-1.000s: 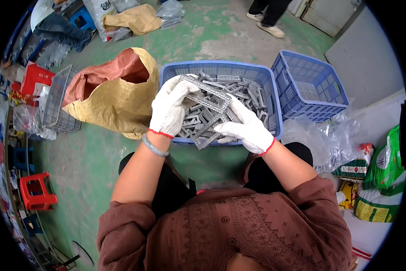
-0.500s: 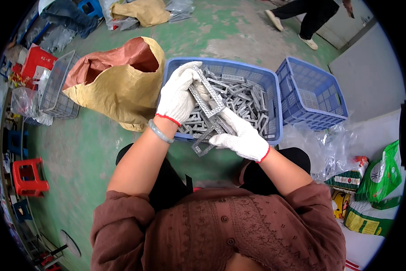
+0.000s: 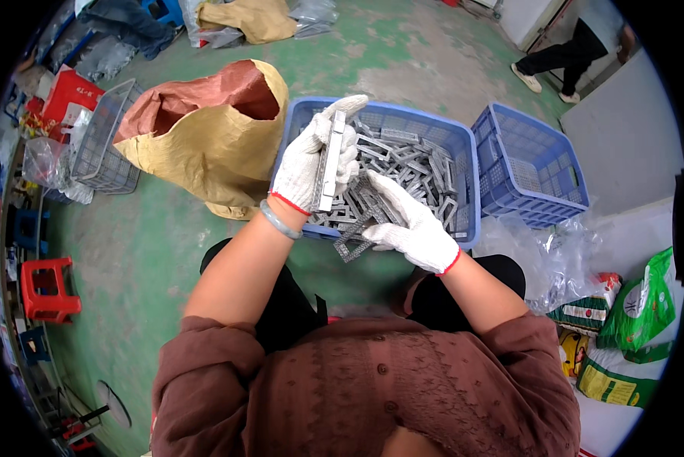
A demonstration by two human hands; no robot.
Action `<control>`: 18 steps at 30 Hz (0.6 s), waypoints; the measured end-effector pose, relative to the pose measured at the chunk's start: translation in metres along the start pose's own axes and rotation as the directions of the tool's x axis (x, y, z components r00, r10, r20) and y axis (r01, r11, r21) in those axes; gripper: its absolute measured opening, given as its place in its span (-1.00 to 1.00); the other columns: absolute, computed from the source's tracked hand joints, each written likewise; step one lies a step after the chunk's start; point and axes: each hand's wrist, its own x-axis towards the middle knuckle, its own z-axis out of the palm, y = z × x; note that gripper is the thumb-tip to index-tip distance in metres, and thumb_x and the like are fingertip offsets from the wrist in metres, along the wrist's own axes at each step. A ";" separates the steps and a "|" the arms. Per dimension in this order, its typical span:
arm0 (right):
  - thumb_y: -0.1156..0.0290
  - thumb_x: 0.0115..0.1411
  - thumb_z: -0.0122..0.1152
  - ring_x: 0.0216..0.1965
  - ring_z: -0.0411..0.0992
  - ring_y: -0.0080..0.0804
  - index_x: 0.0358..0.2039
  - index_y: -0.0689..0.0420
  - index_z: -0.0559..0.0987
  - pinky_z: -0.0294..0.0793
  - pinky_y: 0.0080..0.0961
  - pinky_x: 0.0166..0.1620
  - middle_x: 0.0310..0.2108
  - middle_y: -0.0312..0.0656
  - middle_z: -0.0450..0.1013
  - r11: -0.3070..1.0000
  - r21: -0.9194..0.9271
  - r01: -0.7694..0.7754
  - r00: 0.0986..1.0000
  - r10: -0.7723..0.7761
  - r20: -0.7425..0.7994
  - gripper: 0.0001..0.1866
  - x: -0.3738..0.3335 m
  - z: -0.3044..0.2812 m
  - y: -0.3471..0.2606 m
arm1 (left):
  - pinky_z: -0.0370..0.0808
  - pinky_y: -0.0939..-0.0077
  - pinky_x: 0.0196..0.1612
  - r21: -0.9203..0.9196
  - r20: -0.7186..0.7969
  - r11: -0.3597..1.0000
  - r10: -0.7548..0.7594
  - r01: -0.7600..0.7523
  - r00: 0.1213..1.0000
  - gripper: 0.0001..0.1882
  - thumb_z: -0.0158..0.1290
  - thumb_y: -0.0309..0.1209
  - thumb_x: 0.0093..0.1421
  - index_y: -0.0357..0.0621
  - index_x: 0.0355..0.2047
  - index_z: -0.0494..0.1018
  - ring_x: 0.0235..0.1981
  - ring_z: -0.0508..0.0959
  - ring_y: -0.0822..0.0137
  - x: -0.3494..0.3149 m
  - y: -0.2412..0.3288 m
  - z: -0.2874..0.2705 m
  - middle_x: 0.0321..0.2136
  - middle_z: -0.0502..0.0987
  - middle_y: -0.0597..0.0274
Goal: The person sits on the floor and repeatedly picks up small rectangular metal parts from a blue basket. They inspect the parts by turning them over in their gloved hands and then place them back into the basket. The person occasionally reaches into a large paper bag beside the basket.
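Observation:
My left hand (image 3: 299, 169), in a white knit glove, grips a grey rectangular metal frame (image 3: 330, 164) turned so that its narrow side faces up. The index finger stretches out past the frame's far end. My right hand (image 3: 418, 231), gloved alike, holds another grey rectangular frame (image 3: 349, 246) between thumb and fingers, low over the near rim. Part of that piece is hard to tell from the pile behind it. Both hands are above a blue plastic basket (image 3: 473, 186), which contains many similar loose frames (image 3: 414, 164).
An open yellow woven sack (image 3: 205, 164) with a reddish inside stands left of the basket. A second blue basket (image 3: 536, 199) is at the right, by clear plastic bags (image 3: 544, 255). A red stool (image 3: 50, 291) stands at the left. Someone in dark trousers (image 3: 559, 57) walks at the far right.
My left hand has turned its frame from face-up to edge-up and drawn it away from my right hand. The right hand has barely moved. The walking person has gone farther right.

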 end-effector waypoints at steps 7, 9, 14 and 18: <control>0.72 0.12 0.23 0.46 0.00 -0.29 0.45 0.16 0.03 0.10 -0.39 0.40 0.46 -0.06 0.02 0.997 0.077 0.003 1.000 -0.001 -0.021 -0.07 -0.001 0.000 -0.003 | 0.32 0.55 -0.53 -0.114 0.090 0.993 -0.003 0.013 0.996 -0.30 -0.13 -0.14 0.44 -0.33 0.40 -0.04 -0.64 0.31 0.45 -0.001 0.000 0.001 -0.56 0.29 0.31; 0.71 0.12 0.22 0.47 -0.02 -0.30 0.45 0.16 0.03 0.11 -0.38 0.40 0.46 -0.07 0.01 0.999 0.042 -0.001 1.000 0.002 -0.022 -0.08 0.000 0.001 -0.005 | 0.32 0.54 -0.54 -0.119 0.084 0.993 0.004 0.007 0.996 -0.29 -0.13 -0.13 0.45 -0.32 0.41 -0.06 -0.64 0.31 0.44 -0.002 0.000 0.001 -0.56 0.29 0.30; 0.72 0.12 0.21 0.48 -0.04 -0.29 0.46 0.16 0.02 0.11 -0.36 0.40 0.47 -0.08 -0.03 0.999 0.029 0.039 0.999 -0.039 -0.024 -0.08 0.000 -0.001 -0.003 | 0.32 0.55 -0.54 -0.124 0.104 0.992 0.001 0.012 0.995 -0.26 -0.11 -0.11 0.44 -0.32 0.41 -0.08 -0.64 0.31 0.44 -0.003 0.001 0.004 -0.56 0.29 0.30; 0.73 0.12 0.19 0.48 -0.04 -0.27 0.46 0.17 0.01 0.10 -0.34 0.41 0.47 -0.08 -0.03 0.997 0.033 0.074 0.997 -0.073 -0.015 -0.08 0.002 -0.005 0.003 | 0.31 0.56 -0.54 -0.103 0.105 0.995 0.005 0.006 0.994 -0.24 -0.10 -0.09 0.43 -0.32 0.42 -0.09 -0.64 0.32 0.45 -0.003 0.001 0.003 -0.56 0.29 0.31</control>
